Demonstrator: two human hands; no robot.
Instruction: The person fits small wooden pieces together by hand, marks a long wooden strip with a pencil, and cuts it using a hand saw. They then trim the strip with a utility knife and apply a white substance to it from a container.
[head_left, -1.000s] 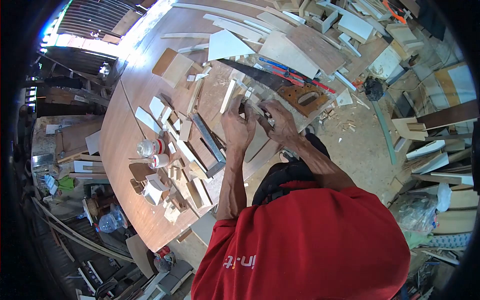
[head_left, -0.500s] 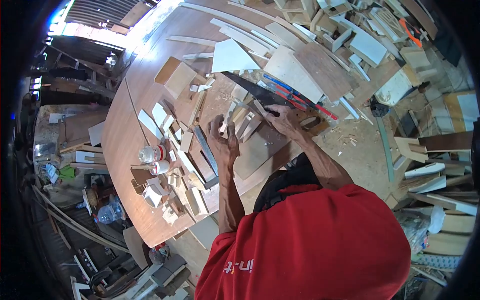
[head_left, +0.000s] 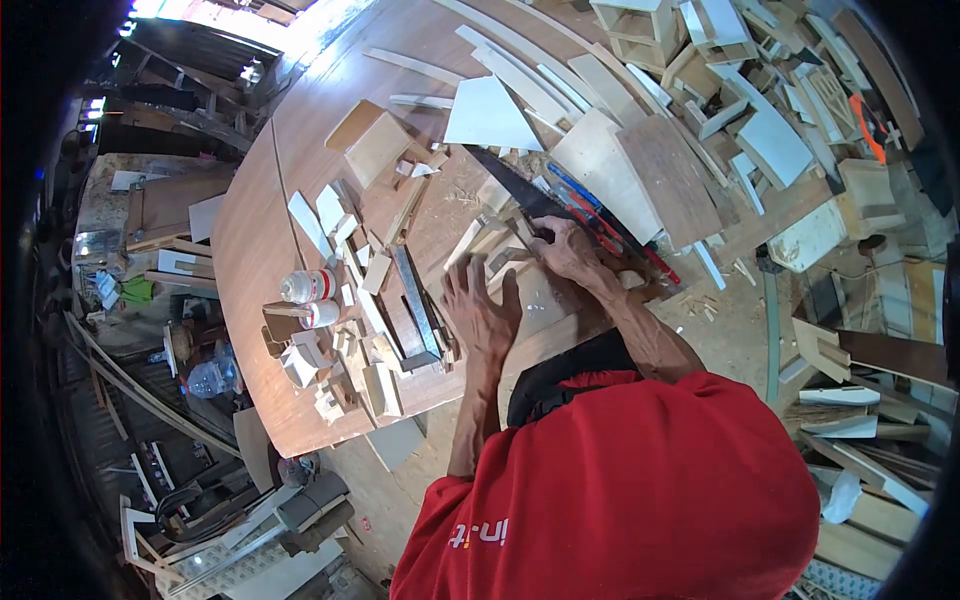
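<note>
My left hand [head_left: 482, 312] lies flat with its fingers spread on a pale plywood board [head_left: 545, 300] near the table's front edge and holds nothing. My right hand [head_left: 567, 250] is further back, its fingers curled around a small wood strip [head_left: 528, 232] among several short wooden strips [head_left: 483, 243]. It sits right beside the dark blade of a handsaw [head_left: 515, 185], whose handle is hidden under my right forearm. A steel try square [head_left: 416, 300] lies just left of my left hand.
Two glue bottles [head_left: 310, 286] stand at the left with several small wood blocks [head_left: 345, 375] around them. A white triangular panel [head_left: 490, 115], a small wooden box [head_left: 376, 142] and stacked boards [head_left: 660, 165] fill the back. The brown tabletop [head_left: 255, 250] ends near my body.
My hands have parted. The left hand let go of the small pieces, slid toward me and flattened on the board. The right hand stayed by the saw blade.
</note>
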